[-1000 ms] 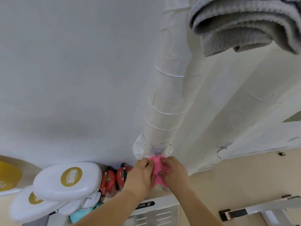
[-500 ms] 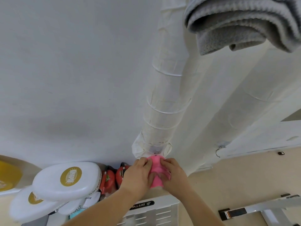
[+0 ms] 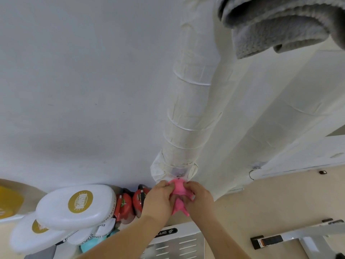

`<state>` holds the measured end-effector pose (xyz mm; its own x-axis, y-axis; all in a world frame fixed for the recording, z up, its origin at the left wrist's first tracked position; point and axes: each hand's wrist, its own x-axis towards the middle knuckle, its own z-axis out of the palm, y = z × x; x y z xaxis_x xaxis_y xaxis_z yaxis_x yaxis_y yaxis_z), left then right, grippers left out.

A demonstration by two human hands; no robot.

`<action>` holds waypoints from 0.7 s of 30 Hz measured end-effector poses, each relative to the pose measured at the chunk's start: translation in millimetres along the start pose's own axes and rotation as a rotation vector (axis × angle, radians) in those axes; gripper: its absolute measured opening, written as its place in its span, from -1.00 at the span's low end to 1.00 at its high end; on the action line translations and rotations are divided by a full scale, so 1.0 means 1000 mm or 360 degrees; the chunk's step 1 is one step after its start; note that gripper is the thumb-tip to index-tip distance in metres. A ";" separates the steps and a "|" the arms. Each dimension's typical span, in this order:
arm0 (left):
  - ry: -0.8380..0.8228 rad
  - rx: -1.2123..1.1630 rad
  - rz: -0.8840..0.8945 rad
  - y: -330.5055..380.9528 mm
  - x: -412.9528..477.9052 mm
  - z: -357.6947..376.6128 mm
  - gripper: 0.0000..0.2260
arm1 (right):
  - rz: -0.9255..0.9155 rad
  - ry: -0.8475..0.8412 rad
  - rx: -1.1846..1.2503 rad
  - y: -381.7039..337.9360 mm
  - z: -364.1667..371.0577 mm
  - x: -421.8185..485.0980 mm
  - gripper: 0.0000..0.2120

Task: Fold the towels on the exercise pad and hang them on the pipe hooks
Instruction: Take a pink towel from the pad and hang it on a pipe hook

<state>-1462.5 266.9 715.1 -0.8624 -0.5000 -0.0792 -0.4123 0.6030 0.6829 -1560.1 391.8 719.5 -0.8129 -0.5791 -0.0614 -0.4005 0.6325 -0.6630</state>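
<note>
A small pink towel [image 3: 179,191] is bunched between both my hands at the lower end of a white wrapped pipe [image 3: 188,116]. My left hand [image 3: 158,199] grips its left side and my right hand [image 3: 199,200] grips its right side. The towel's top touches the pipe's bottom collar, where a small hook fitting is hidden behind it. A folded grey towel [image 3: 280,25] hangs higher up at the top right, over the pipes. A second wrapped pipe [image 3: 276,116] runs beside the first, with a wire hook [image 3: 252,173] at its foot.
White boxing pads with gold logos [image 3: 78,204] are stacked at the lower left, red gloves [image 3: 130,202] behind them against the white wall. A white metal rack [image 3: 173,243] stands below my hands. A metal frame [image 3: 298,238] lies on the beige floor at right.
My hands have stayed at the pipe's lower end, working the pink towel slightly upward against the collar. The view has shifted a little; the grey towel has not moved.
</note>
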 end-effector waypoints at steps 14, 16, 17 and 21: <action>-0.0261 0.0122 0.0117 0.000 -0.008 -0.032 -0.57 | -0.0072 -0.0297 -0.0195 0.000 -0.018 -0.007 -0.46; -0.0170 0.0096 0.0153 0.003 -0.007 -0.038 -0.60 | -0.0085 -0.0237 -0.0247 0.000 -0.020 -0.008 -0.49; -0.0146 0.0105 0.0185 0.006 -0.007 -0.040 -0.62 | -0.0087 -0.0208 -0.0254 0.000 -0.021 -0.009 -0.50; -0.0134 0.0122 0.0240 0.006 -0.010 -0.047 -0.68 | -0.0115 -0.0126 -0.0254 -0.004 -0.025 -0.010 -0.55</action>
<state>-1442.5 246.2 753.7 -0.9363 -0.3484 -0.0429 -0.2949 0.7143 0.6346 -1561.0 407.7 741.8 -0.7461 -0.6609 -0.0806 -0.5240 0.6576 -0.5412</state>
